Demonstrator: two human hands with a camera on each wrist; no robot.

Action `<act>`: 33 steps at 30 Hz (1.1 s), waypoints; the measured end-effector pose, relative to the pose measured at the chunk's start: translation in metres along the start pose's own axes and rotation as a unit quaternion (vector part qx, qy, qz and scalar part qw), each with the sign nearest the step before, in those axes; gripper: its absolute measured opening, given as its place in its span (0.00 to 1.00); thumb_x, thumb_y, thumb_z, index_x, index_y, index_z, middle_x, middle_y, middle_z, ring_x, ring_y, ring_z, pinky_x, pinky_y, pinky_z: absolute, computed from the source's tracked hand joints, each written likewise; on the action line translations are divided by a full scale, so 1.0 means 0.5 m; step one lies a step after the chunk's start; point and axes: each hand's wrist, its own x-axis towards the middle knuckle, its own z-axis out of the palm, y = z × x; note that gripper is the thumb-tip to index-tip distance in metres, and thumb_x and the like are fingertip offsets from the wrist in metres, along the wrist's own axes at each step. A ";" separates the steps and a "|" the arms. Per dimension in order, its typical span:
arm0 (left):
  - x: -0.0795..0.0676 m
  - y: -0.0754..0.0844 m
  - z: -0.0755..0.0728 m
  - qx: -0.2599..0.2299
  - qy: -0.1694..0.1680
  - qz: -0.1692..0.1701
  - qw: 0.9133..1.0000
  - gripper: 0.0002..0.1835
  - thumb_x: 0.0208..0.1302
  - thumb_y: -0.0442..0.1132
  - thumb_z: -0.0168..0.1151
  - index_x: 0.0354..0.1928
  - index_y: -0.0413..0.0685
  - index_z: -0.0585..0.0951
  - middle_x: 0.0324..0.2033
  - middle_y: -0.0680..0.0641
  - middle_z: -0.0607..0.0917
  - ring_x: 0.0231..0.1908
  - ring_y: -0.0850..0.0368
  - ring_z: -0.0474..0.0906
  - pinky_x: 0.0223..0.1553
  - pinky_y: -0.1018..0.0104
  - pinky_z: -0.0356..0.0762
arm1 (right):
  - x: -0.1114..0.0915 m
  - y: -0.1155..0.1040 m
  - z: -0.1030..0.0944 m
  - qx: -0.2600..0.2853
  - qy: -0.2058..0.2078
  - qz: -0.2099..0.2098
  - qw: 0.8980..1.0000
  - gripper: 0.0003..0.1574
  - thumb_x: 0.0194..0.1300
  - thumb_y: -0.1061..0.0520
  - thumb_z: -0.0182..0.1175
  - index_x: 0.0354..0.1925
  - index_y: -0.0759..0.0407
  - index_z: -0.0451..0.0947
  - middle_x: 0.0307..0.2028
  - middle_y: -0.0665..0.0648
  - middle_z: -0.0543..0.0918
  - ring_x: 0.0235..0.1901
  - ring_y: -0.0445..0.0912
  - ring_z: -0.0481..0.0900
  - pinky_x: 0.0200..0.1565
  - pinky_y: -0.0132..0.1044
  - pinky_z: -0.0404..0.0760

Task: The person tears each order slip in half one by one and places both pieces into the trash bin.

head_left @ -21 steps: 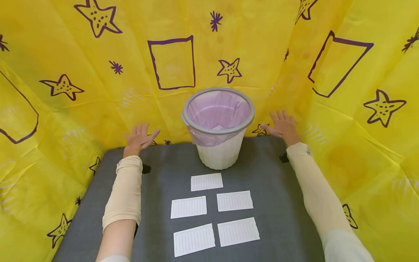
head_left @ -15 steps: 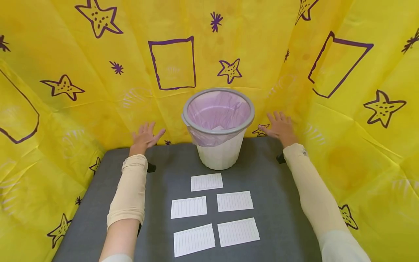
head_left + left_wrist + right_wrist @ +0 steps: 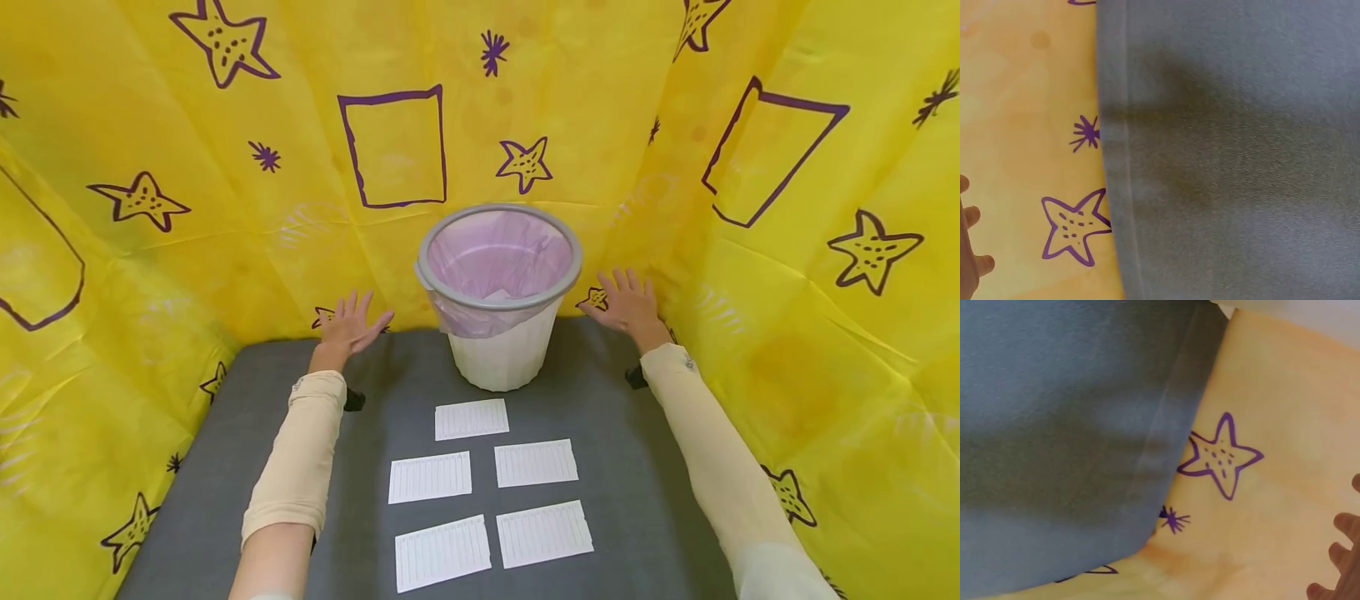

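Note:
My left hand [image 3: 347, 328] is spread above the far left part of the table, its fingers straight and nothing in it. On the other side of the bin, my right hand [image 3: 627, 308] also has its fingers spread and holds nothing. Between the two hands stands a white waste bin [image 3: 501, 360] with a grey rim and a translucent pinkish liner [image 3: 517, 250]; a pale scrap seems to lie inside. Only fingertips [image 3: 984, 265] show at the edge of the left wrist view, and likewise fingers [image 3: 1342, 556] in the right wrist view.
Several white lined paper slips lie in front of the bin, one [image 3: 471, 419] nearest it and another [image 3: 442, 552] close to the front. They rest on a dark grey table [image 3: 360, 467]. Yellow curtains [image 3: 300, 125] with purple drawings enclose the back and sides.
Both hands have moved inward toward the bin and slightly nearer to me, the left one more clearly. The bin and slips stay where they were.

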 end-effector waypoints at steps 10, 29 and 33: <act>-0.041 -0.016 0.045 -0.006 0.023 0.019 1.000 0.47 0.65 0.75 0.32 0.77 0.56 0.43 0.76 0.36 0.42 0.75 0.31 0.37 0.66 0.24 0.29 | -0.050 0.007 0.053 0.023 0.006 -0.003 1.000 0.56 0.64 0.23 0.43 0.77 0.53 0.45 0.76 0.67 0.44 0.75 0.68 0.39 0.70 0.68 0.38; -0.240 -0.005 0.173 -0.055 0.101 0.003 0.993 0.45 0.66 0.72 0.40 0.77 0.59 0.46 0.77 0.39 0.45 0.75 0.34 0.40 0.66 0.25 0.35 | -0.211 -0.028 0.171 0.105 0.076 0.014 0.991 0.56 0.62 0.25 0.50 0.75 0.55 0.51 0.74 0.69 0.53 0.72 0.68 0.49 0.66 0.71 0.48; -0.284 0.012 0.183 -0.058 0.111 0.003 0.992 0.44 0.66 0.71 0.44 0.77 0.59 0.48 0.77 0.39 0.45 0.75 0.34 0.40 0.66 0.25 0.34 | -0.262 -0.049 0.187 0.110 0.099 0.020 0.989 0.55 0.61 0.26 0.53 0.74 0.55 0.54 0.73 0.68 0.55 0.72 0.68 0.49 0.66 0.71 0.48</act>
